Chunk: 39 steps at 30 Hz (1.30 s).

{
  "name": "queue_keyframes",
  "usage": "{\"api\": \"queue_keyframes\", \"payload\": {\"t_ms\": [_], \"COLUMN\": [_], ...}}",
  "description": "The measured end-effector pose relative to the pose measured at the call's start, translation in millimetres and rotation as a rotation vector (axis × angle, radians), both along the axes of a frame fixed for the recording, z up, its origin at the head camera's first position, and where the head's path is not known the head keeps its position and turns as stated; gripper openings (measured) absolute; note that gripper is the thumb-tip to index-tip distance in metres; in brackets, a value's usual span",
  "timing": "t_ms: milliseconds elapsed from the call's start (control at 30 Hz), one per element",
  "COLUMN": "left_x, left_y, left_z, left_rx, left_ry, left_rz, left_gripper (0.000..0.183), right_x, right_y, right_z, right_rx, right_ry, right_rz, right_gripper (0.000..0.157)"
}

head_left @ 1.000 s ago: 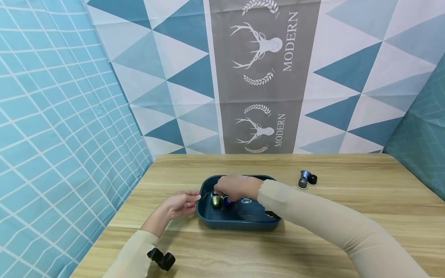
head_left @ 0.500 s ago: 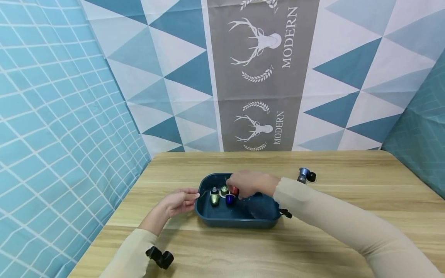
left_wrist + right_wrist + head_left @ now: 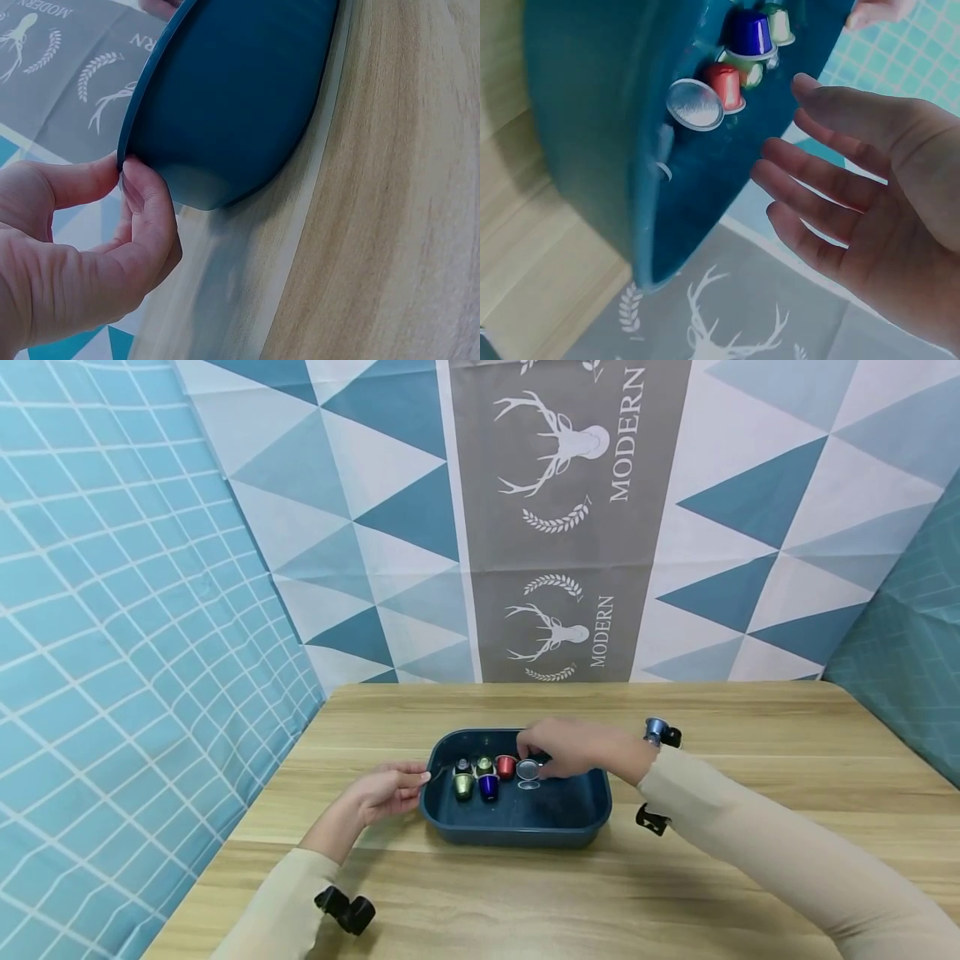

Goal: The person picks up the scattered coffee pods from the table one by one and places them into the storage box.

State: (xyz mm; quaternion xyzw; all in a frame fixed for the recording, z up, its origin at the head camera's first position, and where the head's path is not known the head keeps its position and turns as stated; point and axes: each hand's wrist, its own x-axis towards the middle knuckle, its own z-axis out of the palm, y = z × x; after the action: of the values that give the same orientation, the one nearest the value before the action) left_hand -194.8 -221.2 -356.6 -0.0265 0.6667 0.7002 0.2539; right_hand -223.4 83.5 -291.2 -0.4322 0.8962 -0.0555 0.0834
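My left hand pinches the left rim of a dark blue tray between thumb and fingers, as the left wrist view also shows. Over the tray's right half hovers my right hand, fingers spread and apart with nothing between them. Coffee capsules stand inside the tray's left half: a red one, a blue one, a gold-green one, a pale green one and a dark one. Nearest the right fingers, one capsule turns its silver lid outward.
Behind the right wrist, a light blue capsule and a black one lie on the wooden table, partly hidden by the arm. Patterned cloth hangs behind the table, and blue checked cloth on the left.
My right hand has moved right, away from the left capsules, uncovering the red one and the silver-lidded one. The blue capsule now sits slightly further left. My left hand keeps its grip on the rim.
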Motion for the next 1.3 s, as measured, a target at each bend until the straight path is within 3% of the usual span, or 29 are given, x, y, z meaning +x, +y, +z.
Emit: {"api": "queue_keyframes", "payload": {"t_ms": [233, 467, 867, 1300], "left_x": [-1.5, -3.2, -3.5, -0.1], "left_y": [0.2, 1.1, -0.2, -1.9], "left_z": [0.4, 0.6, -1.7, -3.6], "left_rx": [-0.010, 0.011, 0.020, 0.047], "left_ry": [0.010, 0.006, 0.009, 0.005], "left_rz": [0.004, -0.002, 0.001, 0.006], "left_gripper": [0.033, 0.034, 0.032, 0.029], "right_x": [0.9, 1.1, -3.1, -10.3], "right_y": [25.4, 55.0, 110.8, 151.2], "right_z": [-3.4, -8.5, -9.8, -22.5], "right_rx": [-0.093, -0.194, -0.226, -0.194], "right_ry": [0.009, 0.092, 0.282, 0.263], "right_rz": [-0.025, -0.015, -0.034, -0.138], "right_gripper": [0.021, 0.022, 0.022, 0.016]}}
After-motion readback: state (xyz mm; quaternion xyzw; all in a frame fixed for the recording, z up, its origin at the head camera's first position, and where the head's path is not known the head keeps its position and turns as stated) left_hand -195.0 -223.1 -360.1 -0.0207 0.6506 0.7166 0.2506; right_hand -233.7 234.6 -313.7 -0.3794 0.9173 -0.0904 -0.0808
